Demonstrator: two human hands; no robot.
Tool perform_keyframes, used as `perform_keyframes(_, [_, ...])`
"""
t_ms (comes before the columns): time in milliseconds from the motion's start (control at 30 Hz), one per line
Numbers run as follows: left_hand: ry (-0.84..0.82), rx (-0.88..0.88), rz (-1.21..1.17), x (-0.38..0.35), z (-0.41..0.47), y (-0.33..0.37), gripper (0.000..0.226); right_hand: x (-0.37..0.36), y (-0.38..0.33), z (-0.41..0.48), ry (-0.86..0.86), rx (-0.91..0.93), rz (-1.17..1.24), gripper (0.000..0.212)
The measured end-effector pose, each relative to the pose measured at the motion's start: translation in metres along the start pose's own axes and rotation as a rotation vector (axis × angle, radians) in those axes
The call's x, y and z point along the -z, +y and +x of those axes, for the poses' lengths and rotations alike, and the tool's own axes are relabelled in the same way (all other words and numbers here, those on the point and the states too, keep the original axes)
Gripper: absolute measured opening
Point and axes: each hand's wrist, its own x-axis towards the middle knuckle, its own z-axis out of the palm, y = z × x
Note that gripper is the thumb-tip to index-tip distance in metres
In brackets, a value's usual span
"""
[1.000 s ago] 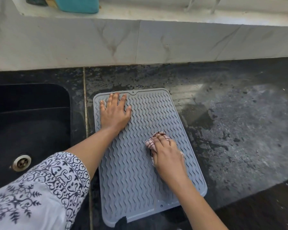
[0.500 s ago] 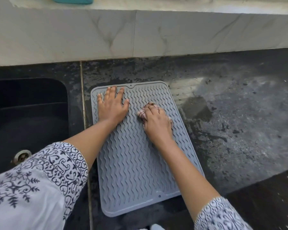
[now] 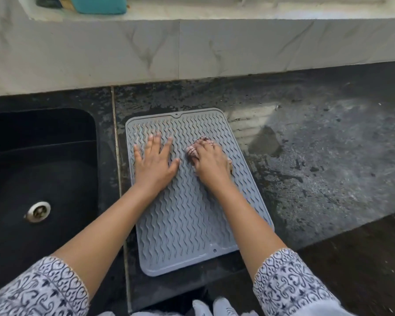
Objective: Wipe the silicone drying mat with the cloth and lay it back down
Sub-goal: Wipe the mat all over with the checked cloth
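Both hands on mat [image 3: 192, 213]; long axis toward wall, flat.

A speckled black stone desk [image 3: 317, 156], wet and streaked with pale residue, runs beneath a white marble-veined tile backsplash [image 3: 192, 49]. At its left sits a deep black sink [image 3: 41, 169] with a round metal drain [image 3: 38, 211]. Above, a pale ledge [image 3: 214, 10] holds a teal container [image 3: 100, 4]. Daylight glares softly off the stone.
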Motion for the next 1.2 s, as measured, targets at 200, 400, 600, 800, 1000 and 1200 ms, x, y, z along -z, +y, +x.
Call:
perform_keyframes(200, [-0.047,0.059,0.031,-0.019,-0.043,0.009,0.060,-0.013,0.016,-0.014,-0.015,0.090,-0.097,0.049])
perform_keyframes(400, [-0.022,0.051,0.035,-0.020,-0.041,0.008,0.060,-0.001,0.034,-0.127,-0.144,0.108,-0.087,0.051])
perform_keyframes(600, [-0.018,0.059,0.016,-0.020,-0.042,0.008,0.060,0.032,0.035,-0.096,-0.192,0.079,0.112,0.043])
perform_keyframes(800, [-0.004,0.072,0.013,-0.020,-0.043,0.009,0.060,-0.014,0.016,-0.045,-0.034,0.107,-0.065,0.051])
perform_keyframes(1000, [0.003,0.067,0.014,-0.021,-0.042,0.007,0.061,-0.020,0.049,-0.112,-0.083,0.197,-0.108,0.049])
perform_keyframes(1200, [-0.004,0.071,0.013,-0.020,-0.043,0.008,0.060,0.010,0.057,-0.194,-0.194,0.217,-0.045,0.048])
